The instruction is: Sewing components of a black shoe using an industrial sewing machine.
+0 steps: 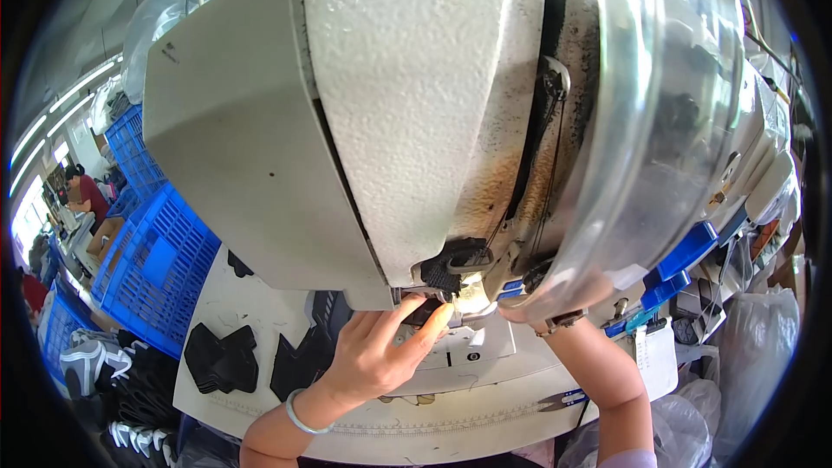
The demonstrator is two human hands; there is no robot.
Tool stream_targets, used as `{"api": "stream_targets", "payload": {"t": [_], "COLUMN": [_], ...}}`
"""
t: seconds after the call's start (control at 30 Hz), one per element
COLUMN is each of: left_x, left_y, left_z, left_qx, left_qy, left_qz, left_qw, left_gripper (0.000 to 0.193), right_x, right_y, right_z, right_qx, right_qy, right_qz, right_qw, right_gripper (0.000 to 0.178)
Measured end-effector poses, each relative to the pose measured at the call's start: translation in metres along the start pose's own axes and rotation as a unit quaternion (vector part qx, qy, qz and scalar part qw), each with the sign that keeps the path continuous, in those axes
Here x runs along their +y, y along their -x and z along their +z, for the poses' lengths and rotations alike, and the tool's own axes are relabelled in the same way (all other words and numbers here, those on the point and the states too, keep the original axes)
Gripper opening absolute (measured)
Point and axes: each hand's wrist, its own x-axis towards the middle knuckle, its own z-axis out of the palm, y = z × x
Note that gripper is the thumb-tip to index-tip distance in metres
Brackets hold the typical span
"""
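A large pale sewing machine (416, 104) fills the upper middle of the view. My left hand (381, 351) reaches to its needle area with thumb and fingers pinched on a small black piece (424, 312). From the right comes my right forearm (602, 364), with a dark band at the wrist. My right hand (539, 322) lies mostly behind the machine's clear curved cover (637, 147), and its fingers are hidden. To the left of my left hand, dark cut pieces (299, 368) and a stack of black fabric pieces (221, 359) lie on the white table (416, 433).
Thread snips (563, 399) lie on the table near its front edge. Blue plastic crates (156, 264) stand at the left, above a pile of black and white shoe parts (100, 364). Clear plastic bags (758, 373) hang at the right. Another person (85, 192) sits far left.
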Motion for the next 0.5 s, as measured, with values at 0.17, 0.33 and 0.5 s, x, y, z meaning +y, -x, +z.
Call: {"api": "stream_targets", "payload": {"t": [0.17, 0.33, 0.5], "left_x": [-0.001, -0.001, -0.004], "left_y": [0.002, 0.005, 0.008], "left_z": [0.003, 0.005, 0.006], "left_qx": [0.01, 0.019, 0.029], "left_qy": [0.004, 0.003, 0.022], "left_qz": [0.003, -0.01, 0.005], "left_qw": [1.0, 1.0, 0.999], "left_gripper": [0.029, 0.029, 0.029], "right_x": [-0.011, -0.018, -0.017], "right_y": [-0.007, -0.01, -0.011], "right_z": [0.012, 0.016, 0.012], "right_qx": [-0.015, -0.036, -0.042], "right_qy": [-0.015, -0.019, -0.031], "right_qz": [-0.032, -0.048, -0.047], "right_qw": [0.999, 0.998, 0.997], "right_gripper": [0.018, 0.017, 0.016]}}
